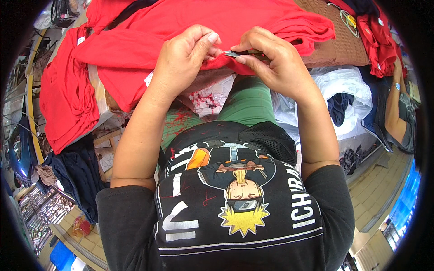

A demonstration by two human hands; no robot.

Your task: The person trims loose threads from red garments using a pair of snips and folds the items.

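Item one: a bright red knit cotton garment (149,40), spread over the near edge of a work surface, its lower hem drawn toward the person's lap. The left hand (183,56) is closed, thumb and forefinger pinching a fold of that hem so the cloth is pulled taut. The right hand (275,58) is closed too, gripping a small grey metal cutting tool (238,53) (likely thread snips, though its blades are mostly hidden) whose tip meets the hem just beside the left fingertips. The two hands sit close together, apparently so the pinched edge is steady where the tool touches it.

Item two: further red garments, one hanging off the left edge of the surface (65,99), others heaped at the far right (379,40).

Item three: a brown woven mat (337,40) covering the surface to the right, partly under the red cloth.

Item four: a white plastic bag (346,86) with dark blue cloth in it, low on the right beside the person's green trouser leg (248,101).

Item five: dark navy cloth (79,176) piled on the floor at left.

Item six: another person's forearm (395,113) at the far right edge, well apart from the hands.

Obstruction: the hands themselves cover the hem where the tool meets it.
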